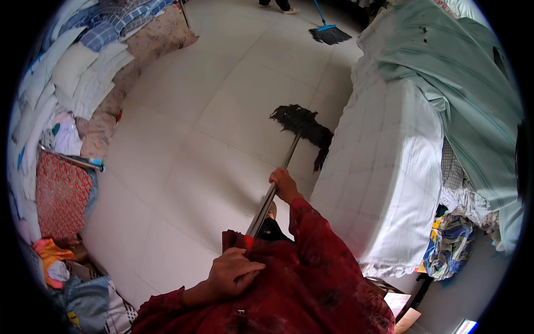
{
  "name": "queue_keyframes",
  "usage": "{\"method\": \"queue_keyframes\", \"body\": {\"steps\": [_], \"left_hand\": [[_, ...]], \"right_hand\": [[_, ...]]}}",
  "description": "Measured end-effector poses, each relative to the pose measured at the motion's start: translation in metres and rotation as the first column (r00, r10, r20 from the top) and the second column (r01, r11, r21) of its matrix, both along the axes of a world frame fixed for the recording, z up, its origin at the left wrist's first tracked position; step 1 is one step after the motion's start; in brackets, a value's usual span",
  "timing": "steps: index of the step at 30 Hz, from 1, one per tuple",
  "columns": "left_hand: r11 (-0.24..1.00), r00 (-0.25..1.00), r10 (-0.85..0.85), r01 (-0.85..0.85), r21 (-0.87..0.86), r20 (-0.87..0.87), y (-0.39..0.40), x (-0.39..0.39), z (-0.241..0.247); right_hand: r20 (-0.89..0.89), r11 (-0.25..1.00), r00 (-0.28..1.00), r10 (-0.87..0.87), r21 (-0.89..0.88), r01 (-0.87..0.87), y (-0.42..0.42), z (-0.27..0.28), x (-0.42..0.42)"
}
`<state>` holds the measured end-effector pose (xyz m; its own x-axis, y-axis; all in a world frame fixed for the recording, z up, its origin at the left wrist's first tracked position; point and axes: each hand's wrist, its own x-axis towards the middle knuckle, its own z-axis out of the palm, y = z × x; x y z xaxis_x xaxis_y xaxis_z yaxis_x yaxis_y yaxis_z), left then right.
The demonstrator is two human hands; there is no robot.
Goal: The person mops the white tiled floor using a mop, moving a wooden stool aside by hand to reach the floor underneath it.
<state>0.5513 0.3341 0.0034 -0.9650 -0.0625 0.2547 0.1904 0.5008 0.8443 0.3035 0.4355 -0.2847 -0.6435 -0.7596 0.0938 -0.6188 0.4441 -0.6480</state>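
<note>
A floor mop with a dark, ragged head (302, 123) rests on the tiled floor, close to the hanging white cloth on the right. Its metal handle (262, 214) slants back towards my body. My right hand (287, 186) is wrapped around the middle of this handle. Lower down, my left hand (235, 271) is curled at the handle's red upper end (249, 242), in front of my dark red patterned top. The handle's very tip is hidden by the left hand.
A large white cloth (379, 167) and a green striped cloth (454, 71) cover stacks at right. Folded fabrics (83, 75) and a red patterned bundle (62, 196) line the left. Ahead are a second mop with a blue holder (326, 28) and a person's foot (291, 11).
</note>
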Motion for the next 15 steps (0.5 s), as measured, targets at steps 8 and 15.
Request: {"method": "queue_keyframes", "body": {"steps": [8,15], "left_hand": [[1.000,0.998,0.010,-0.011,0.024,0.069,-0.019,-0.115,0.019],[0.998,0.999,-0.052,0.052,0.021,-0.002,-0.042,-0.187,0.009]], "right_hand": [[-0.022,1.000,0.999,0.028,-0.010,-0.028,-0.012,0.011,-0.116],[-0.002,1.000,1.000,-0.008,-0.023,0.008,-0.031,0.016,-0.187]]}}
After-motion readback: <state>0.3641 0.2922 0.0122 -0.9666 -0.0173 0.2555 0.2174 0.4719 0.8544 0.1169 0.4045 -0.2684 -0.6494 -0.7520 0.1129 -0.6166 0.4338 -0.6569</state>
